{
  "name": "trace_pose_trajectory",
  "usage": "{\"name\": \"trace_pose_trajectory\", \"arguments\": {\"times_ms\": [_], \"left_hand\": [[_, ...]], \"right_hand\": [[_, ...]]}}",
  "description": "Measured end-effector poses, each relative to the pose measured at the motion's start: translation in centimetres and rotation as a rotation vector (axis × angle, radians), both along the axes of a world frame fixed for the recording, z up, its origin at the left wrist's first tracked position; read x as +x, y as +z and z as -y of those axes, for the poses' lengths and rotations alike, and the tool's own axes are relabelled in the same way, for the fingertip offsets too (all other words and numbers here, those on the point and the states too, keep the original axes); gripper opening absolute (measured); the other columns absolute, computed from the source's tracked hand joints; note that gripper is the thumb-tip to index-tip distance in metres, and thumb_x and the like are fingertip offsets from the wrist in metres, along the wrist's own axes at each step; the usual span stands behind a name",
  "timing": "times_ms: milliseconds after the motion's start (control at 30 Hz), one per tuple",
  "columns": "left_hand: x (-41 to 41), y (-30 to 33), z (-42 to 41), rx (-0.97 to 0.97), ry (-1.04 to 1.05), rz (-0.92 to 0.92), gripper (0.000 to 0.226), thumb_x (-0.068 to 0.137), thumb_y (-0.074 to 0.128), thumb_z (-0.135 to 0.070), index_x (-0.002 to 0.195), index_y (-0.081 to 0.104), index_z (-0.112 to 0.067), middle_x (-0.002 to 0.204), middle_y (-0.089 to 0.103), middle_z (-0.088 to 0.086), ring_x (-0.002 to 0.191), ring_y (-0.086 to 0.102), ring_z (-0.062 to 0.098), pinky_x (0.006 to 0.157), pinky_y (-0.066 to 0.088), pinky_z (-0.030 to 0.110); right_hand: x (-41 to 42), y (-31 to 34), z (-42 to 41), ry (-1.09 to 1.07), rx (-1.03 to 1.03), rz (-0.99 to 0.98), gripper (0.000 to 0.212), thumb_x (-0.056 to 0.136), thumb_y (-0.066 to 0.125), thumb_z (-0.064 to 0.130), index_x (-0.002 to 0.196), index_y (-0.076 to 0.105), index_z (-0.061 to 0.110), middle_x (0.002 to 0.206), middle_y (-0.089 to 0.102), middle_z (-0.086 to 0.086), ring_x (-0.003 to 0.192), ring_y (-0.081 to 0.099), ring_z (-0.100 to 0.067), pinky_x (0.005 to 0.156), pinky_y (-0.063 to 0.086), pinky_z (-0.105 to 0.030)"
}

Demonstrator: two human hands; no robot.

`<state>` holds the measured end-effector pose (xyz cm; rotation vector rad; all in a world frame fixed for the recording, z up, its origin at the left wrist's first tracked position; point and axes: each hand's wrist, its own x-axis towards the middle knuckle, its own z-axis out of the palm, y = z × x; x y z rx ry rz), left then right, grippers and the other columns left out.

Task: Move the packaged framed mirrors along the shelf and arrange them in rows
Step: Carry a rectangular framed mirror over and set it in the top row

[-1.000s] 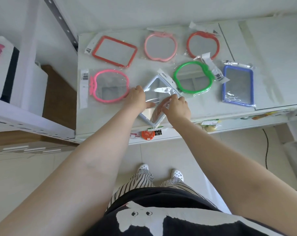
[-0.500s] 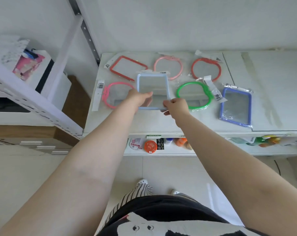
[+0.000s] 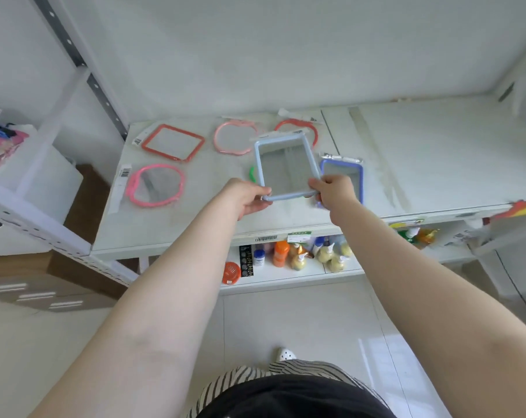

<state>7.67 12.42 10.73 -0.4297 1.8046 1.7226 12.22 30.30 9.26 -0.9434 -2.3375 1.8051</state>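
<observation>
A light blue rectangular framed mirror (image 3: pixel 285 165) in clear wrap is held above the white shelf (image 3: pixel 195 224). My left hand (image 3: pixel 246 197) grips its near left corner and my right hand (image 3: pixel 334 191) grips its near right corner. Behind it lie a darker blue rectangular mirror (image 3: pixel 346 173), a green round mirror (image 3: pixel 251 174) almost wholly hidden, and a red round mirror (image 3: pixel 311 128) partly hidden. Further left on the shelf are a red square mirror (image 3: pixel 173 142), a salmon round mirror (image 3: pixel 231 137) and a pink round mirror (image 3: pixel 156 184).
The right half of the shelf top (image 3: pixel 436 152) carries a strip of tape. A lower shelf holds bottles (image 3: pixel 304 254) and an orange round tin (image 3: pixel 231 272). A white shelf upright (image 3: pixel 74 61) and a side rack (image 3: pixel 29 218) stand at the left.
Both hands lifted the light blue mirror off the shelf front and carried it rightward, over the green mirror. The camera tilted up, showing more wall and the lower shelf.
</observation>
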Motion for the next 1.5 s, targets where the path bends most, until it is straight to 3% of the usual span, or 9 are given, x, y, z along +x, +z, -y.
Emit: {"name": "trace_pose_trajectory", "arguments": {"times_ms": [333,633,767,867,933,1033,1167,1300,1500], "left_hand": [[6.5,-2.0,-8.3,0.088,-0.125,0.027,0.016,0.086,0.066,-0.002,0.073,0.058,-0.003,0.074,0.06,0.007,0.063,0.058,0.014,0.043,0.054,0.015],[11.7,-2.4,-14.6,0.062,-0.228,0.036,0.015,0.083,0.07,-0.002,0.075,0.058,-0.003,0.074,0.062,0.006,0.062,0.059,0.012,0.044,0.054,0.012],[13.1,-2.1,-19.3,0.064,-0.249,0.032,0.011,0.082,0.071,-0.001,0.085,0.061,0.0,0.076,0.063,0.006,0.063,0.062,0.013,0.049,0.055,0.012],[14.8,-2.0,-23.8,0.078,-0.261,0.024,0.013,0.084,0.069,-0.002,0.075,0.06,0.0,0.074,0.062,0.005,0.056,0.061,0.011,0.042,0.052,0.012],[16.5,-2.0,-27.3,0.072,-0.261,0.021,0.015,0.083,0.07,-0.002,0.072,0.06,-0.001,0.072,0.062,0.004,0.045,0.062,0.007,0.039,0.048,0.01],[19.1,-2.1,-32.1,0.086,-0.241,0.025,0.012,0.082,0.07,0.0,0.079,0.059,0.0,0.074,0.062,0.005,0.05,0.063,0.009,0.04,0.049,0.012],[21.7,-2.4,-36.9,0.068,-0.244,0.014,0.015,0.082,0.071,-0.001,0.073,0.058,-0.001,0.074,0.062,0.005,0.062,0.061,0.012,0.048,0.056,0.014],[22.5,-2.4,-40.5,0.034,-0.273,0.02,0.013,0.083,0.07,-0.005,0.075,0.06,-0.003,0.077,0.064,0.004,0.066,0.063,0.013,0.078,0.058,0.021],[21.9,-2.7,-46.3,0.014,-0.303,0.02,0.01,0.084,0.069,-0.003,0.08,0.06,-0.002,0.078,0.064,0.005,0.066,0.063,0.014,0.055,0.056,0.014]], "right_hand": [[11.0,-0.1,-6.3,-0.229,-0.011,0.07,0.035,0.085,0.065,0.02,0.054,0.051,0.014,0.048,0.047,-0.002,0.037,0.032,-0.012,0.039,0.028,-0.02],[17.6,-1.1,-11.9,-0.342,-0.132,0.093,0.019,0.084,0.067,0.017,0.069,0.062,0.008,0.059,0.058,-0.007,0.044,0.036,-0.011,0.046,0.033,-0.02],[19.6,-0.8,-16.2,-0.366,-0.171,0.05,0.023,0.084,0.066,0.012,0.062,0.062,0.007,0.049,0.055,-0.002,0.047,0.036,-0.013,0.049,0.034,-0.021],[21.4,-0.5,-20.7,-0.361,-0.166,0.058,0.023,0.085,0.065,0.012,0.064,0.06,0.007,0.042,0.055,0.0,0.05,0.036,-0.015,0.051,0.031,-0.024],[22.9,-0.3,-24.2,-0.359,-0.157,0.062,0.019,0.086,0.065,0.014,0.069,0.059,0.008,0.05,0.054,-0.003,0.049,0.035,-0.012,0.048,0.032,-0.021],[25.4,-0.2,-28.9,-0.359,-0.123,0.076,0.013,0.086,0.067,0.017,0.079,0.06,0.009,0.058,0.05,-0.004,0.046,0.037,-0.012,0.042,0.034,-0.018],[27.5,-0.3,-33.8,-0.367,-0.154,0.075,0.012,0.085,0.069,0.015,0.082,0.062,0.006,0.069,0.054,-0.009,0.048,0.038,-0.011,0.047,0.032,-0.021],[28.4,-0.9,-37.5,-0.388,-0.196,0.066,0.027,0.085,0.069,0.015,0.105,0.064,-0.003,0.069,0.056,-0.008,0.044,0.042,-0.008,0.043,0.034,-0.018],[28.3,-1.9,-43.1,-0.443,-0.219,0.089,0.014,0.083,0.071,0.018,0.078,0.061,0.009,0.062,0.057,-0.005,0.046,0.042,-0.009,0.048,0.037,-0.018]]}}
